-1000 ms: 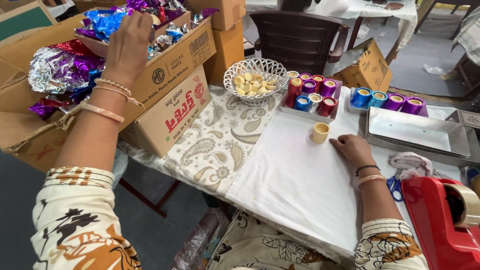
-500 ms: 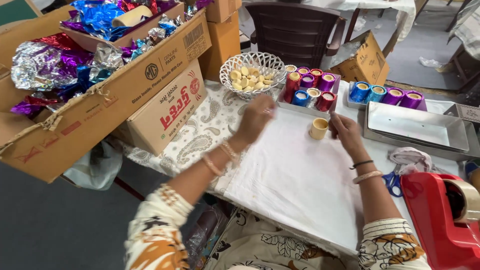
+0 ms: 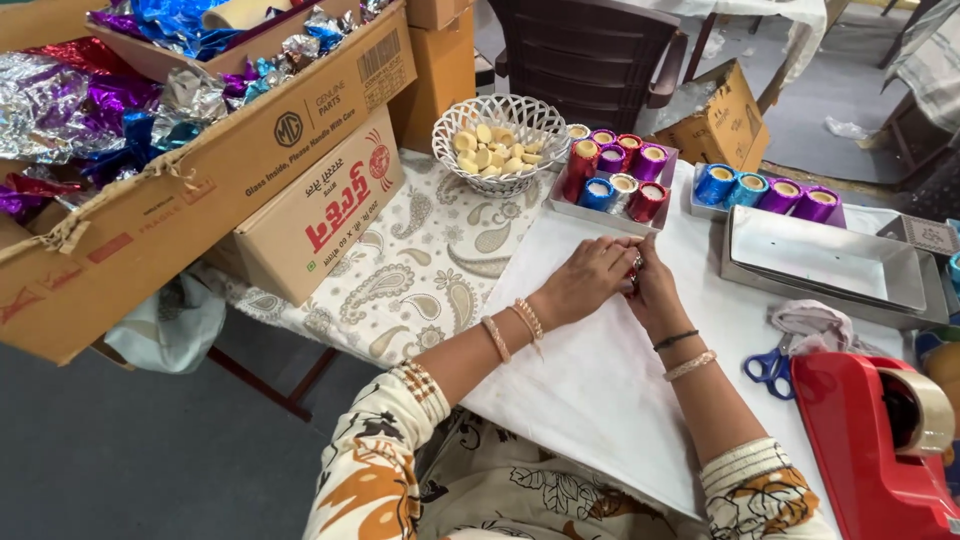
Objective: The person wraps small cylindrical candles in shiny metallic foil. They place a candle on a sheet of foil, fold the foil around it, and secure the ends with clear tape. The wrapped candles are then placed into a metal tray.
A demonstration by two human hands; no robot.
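Note:
My left hand [image 3: 588, 280] and my right hand [image 3: 657, 287] meet on the white sheet [image 3: 600, 390] that covers the table. Together they close around a small cup [image 3: 635, 272], which is mostly hidden; only a bit of red shiny foil shows between the fingers. Just beyond the hands stands a silver tray [image 3: 600, 210] that holds several foil-wrapped cups in red, purple and blue. A white woven basket [image 3: 500, 112] with pale yellow round pieces sits to the left of that tray.
Cardboard boxes [image 3: 300, 170] with crumpled coloured foil [image 3: 90, 100] stand at the left. Stacked silver trays [image 3: 830, 262] and more blue and purple cups [image 3: 765, 190] are at the right. Blue scissors [image 3: 770, 366] and a red tape dispenser [image 3: 880, 450] lie near right. A dark chair [image 3: 590, 50] stands behind.
My left hand came down from the foil box at the left and joined the right hand. The bare yellow cup is now enclosed by both hands with red foil on it.

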